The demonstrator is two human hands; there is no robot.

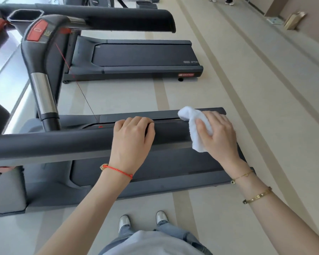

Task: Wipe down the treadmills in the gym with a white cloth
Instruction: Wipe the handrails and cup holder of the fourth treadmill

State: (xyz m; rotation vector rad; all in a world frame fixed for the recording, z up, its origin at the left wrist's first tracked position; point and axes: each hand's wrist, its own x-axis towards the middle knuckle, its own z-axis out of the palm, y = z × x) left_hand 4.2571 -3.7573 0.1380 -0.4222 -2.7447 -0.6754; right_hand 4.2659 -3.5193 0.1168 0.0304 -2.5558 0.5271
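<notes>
I stand beside a dark grey treadmill (155,183) and reach over its near padded handrail (63,142). My left hand (132,140) grips the handrail, fingers curled over its top. My right hand (218,134) holds a white cloth (193,122) wrapped around the handrail's end, thumb pressing on the cloth. The cloth bunches above and hangs below my palm. A second treadmill (145,57) of the same kind stands farther off.
The console post (42,70) with a red stop button and a red safety cord rises at the left. Beige floor with darker stripes runs to the right. A paper bag (294,20) leans on the far wall. Another person's feet (221,0) show at the top.
</notes>
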